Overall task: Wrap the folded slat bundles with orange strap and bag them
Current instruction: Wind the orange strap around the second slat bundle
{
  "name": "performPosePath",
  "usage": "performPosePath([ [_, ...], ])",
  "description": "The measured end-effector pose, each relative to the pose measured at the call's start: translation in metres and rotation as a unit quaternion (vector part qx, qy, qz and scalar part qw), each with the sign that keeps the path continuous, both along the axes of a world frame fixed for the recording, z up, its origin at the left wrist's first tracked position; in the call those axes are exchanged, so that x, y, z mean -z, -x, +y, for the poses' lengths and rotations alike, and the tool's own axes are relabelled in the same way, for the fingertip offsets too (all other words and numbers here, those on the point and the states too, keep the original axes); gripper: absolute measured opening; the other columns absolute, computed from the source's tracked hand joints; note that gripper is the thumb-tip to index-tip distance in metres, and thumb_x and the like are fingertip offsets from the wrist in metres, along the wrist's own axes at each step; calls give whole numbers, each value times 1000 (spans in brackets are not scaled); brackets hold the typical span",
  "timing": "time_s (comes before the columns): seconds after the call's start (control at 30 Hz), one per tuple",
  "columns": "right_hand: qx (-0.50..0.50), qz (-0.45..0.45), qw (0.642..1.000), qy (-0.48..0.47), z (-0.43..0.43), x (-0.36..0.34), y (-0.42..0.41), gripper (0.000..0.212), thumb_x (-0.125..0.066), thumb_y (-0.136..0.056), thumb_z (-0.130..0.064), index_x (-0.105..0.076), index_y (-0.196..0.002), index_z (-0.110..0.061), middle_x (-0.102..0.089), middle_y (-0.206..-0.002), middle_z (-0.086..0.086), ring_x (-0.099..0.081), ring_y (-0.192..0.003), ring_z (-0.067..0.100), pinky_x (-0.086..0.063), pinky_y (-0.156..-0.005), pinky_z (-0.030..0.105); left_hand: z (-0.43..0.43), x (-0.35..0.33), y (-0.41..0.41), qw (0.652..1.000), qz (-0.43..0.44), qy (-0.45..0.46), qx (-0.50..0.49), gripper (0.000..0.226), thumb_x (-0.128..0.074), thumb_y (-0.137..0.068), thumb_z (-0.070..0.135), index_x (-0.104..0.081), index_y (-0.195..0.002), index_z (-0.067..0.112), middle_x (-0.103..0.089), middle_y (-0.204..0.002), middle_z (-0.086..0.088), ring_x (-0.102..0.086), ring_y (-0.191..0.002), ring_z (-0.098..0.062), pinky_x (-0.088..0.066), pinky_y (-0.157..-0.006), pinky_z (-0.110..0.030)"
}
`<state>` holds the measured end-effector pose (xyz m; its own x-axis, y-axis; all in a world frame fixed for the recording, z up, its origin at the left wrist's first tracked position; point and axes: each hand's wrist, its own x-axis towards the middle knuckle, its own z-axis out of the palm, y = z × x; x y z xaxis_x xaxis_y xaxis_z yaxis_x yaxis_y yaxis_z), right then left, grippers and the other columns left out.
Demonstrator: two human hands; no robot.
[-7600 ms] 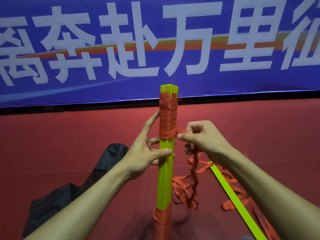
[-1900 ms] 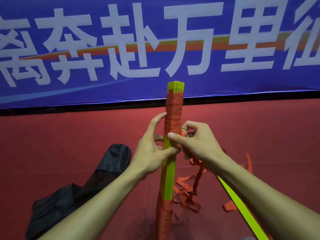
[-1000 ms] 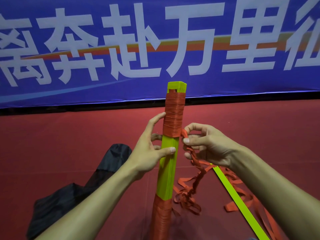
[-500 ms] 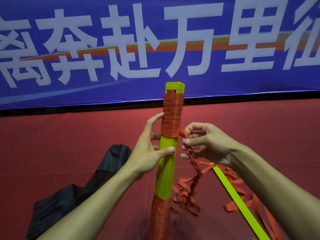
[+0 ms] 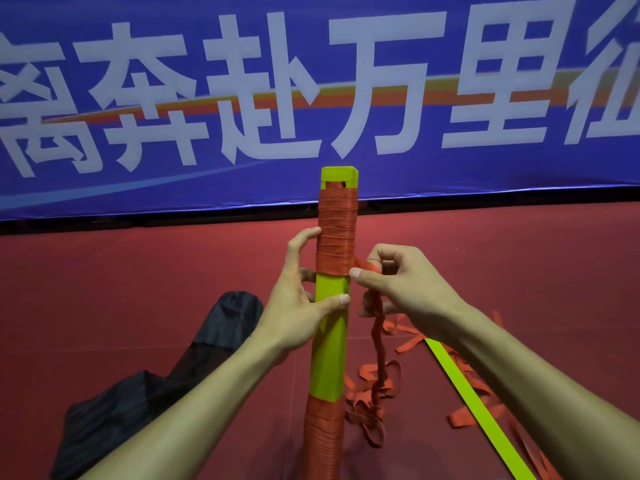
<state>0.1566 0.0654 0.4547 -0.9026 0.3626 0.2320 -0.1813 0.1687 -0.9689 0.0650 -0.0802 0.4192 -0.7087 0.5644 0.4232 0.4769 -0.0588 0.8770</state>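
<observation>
The left hand (image 5: 294, 306) grips the upright yellow-green slat bundle (image 5: 330, 341); the right hand (image 5: 401, 285) pinches the orange strap (image 5: 367, 266) beside it.

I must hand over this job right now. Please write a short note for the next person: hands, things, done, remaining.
Left hand grips the upright slat bundle at its bare green middle. Right hand pinches the orange strap beside the top wrap's lower edge. Done: top and bottom ends wrapped. Black bag lies on the floor at left, a loose slat at right. Remaining: wrap the middle, then bag it.
</observation>
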Motion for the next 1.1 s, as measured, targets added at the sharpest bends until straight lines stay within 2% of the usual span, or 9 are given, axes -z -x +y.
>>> performPosePath([
  [0.1,64,17,997,-42,1,4,4,38,-70,-88,-7,-40,-64,-11,-43,-50,4,-45,-45,18,-57,-51,36,2,-1,-1,1000,16,3,-5,95,-81,-76,-3,-34,-134,55,-68,-109,-7,-66,-82,-31,-62,-72,-48],
  [0.23,129,14,989,-74,3,9,8,38,-75,-84,-13,-44,-63,-12,-47,-45,-2,-51,-37,14,-59,-56,51,2,-2,-1,1000,17,5,-15,95,-82,-76,-1,-34,-132,59,-67,-104,-7,-67,-80,-34,-62,-70,-51],
  [0.43,100,54,992,-53,-6,9,7,42,-79,-80,-12,-42,-61,-10,-45,-52,1,-43,-44,14,-47,-45,28,3,-2,-5,999,27,3,-20,97,-81,-77,-2,-32,-131,62,-66,-101,-9,-69,-77,-25,-62,-68,-50],
  [0.57,127,64,988,-64,-10,11,9,46,-82,-76,-14,-39,-58,-12,-46,-51,4,-47,-40,17,-44,-43,32,4,-1,-6,1000,11,-2,-17,107,-83,-75,0,-24,-140,62,-73,-100,-6,-73,-76,-31,-62,-71,-46],
  [0.7,135,76,984,-83,-9,9,9,46,-84,-74,-15,-42,-56,-11,-46,-47,2,-46,-38,17,-45,-44,39,5,-2,-4,999,27,4,-19,88,-86,-66,18,-43,-139,40,-74,-107,10,-70,-100,-17,-60,-83,-47],
  [0.8,138,80,981,-107,-7,9,8,46,-84,-73,-19,-43,-55,-11,-46,-47,1,-48,-37,16,-43,-43,35,6,-4,-7,1000,-4,-16,7,74,-86,-72,3,-49,-127,36,-73,-106,1,-67,-102,-27,-61,-80,-42],
  [0.93,137,86,979,-124,-3,9,5,47,-84,-74,-23,-42,-54,-12,-45,-46,0,-49,-39,17,-40,-41,28,3,-9,-8,996,-35,-40,66,80,-72,-80,-14,-45,-129,43,-65,-115,-13,-69,-94,-18,-61,-72,-33],
  [1.03,135,86,980,-121,0,10,5,46,-83,-75,-21,-43,-56,-9,-47,-48,2,-47,-41,18,-43,-42,30,-2,-9,0,986,-82,-26,144,92,-66,-72,-13,-47,-129,57,-65,-116,-21,-67,-98,-42,-55,-66,-31],
  [1.1,124,83,983,-111,1,9,4,44,-82,-77,-19,-44,-59,-5,-50,-48,2,-46,-42,17,-43,-42,30,-6,-7,5,973,-112,-8,203,96,-61,-70,-12,-44,-131,59,-67,-112,-22,-65,-90,-44,-52,-66,-32],
])
